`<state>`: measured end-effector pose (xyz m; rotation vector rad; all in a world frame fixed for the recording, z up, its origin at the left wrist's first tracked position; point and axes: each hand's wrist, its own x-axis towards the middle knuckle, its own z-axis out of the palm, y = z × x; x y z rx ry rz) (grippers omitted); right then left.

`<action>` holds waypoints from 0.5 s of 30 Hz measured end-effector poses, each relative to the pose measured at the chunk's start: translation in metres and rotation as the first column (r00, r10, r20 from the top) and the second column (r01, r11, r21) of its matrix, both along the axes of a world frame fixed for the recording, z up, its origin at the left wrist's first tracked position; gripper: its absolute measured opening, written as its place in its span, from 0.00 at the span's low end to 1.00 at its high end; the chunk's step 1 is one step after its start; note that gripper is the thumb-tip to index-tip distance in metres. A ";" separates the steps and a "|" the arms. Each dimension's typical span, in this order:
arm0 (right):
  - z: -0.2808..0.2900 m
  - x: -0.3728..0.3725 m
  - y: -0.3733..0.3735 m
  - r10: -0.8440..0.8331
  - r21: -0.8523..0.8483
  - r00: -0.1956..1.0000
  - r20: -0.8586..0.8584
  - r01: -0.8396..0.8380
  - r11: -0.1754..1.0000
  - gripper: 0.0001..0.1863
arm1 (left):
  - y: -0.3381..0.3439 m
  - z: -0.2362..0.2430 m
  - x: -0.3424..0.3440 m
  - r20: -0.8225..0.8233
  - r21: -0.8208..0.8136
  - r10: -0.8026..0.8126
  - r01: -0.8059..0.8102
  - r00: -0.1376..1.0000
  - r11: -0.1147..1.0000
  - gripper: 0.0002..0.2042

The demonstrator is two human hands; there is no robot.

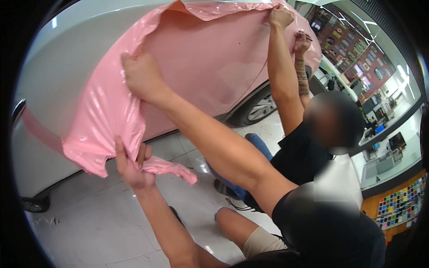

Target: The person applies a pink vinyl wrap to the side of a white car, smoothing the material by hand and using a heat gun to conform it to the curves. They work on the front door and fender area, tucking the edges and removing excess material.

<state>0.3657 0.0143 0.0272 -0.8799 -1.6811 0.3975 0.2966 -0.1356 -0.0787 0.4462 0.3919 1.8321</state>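
Glossy pink vinyl wrap film (192, 58) held stretched against white car body (67, 49).
Left hand (132, 167) is clenched on the film's bunched lower corner; right hand (143, 76) grips its left edge. A co-worker's hands (281, 17) pinch the upper edge.

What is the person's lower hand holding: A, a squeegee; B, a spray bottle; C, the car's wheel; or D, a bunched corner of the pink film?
D: the left hand is closed around a bunched lower corner of the pink film, while the right hand pinches the film's edge higher up, against the white car.
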 end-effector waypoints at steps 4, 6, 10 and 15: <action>-0.026 0.003 0.004 0.087 0.015 0.991 -0.100 -0.086 0.996 0.17 | 0.000 -0.016 -0.005 -0.027 0.045 -0.002 0.003 1.000 0.999 0.13; -0.024 0.004 -0.019 0.107 -0.149 0.964 -0.243 -0.146 0.978 0.17 | -0.002 -0.027 -0.002 -0.083 0.079 0.001 0.006 0.997 0.997 0.13; -0.043 0.010 -0.030 0.158 -0.127 0.925 -0.346 -0.213 0.969 0.17 | 0.001 -0.053 0.002 -0.121 0.071 0.058 -0.049 0.991 0.996 0.14; -0.070 0.021 -0.031 0.241 -0.090 0.876 -0.418 -0.304 0.948 0.17 | 0.011 -0.085 0.003 -0.114 0.156 0.051 -0.033 0.992 0.987 0.13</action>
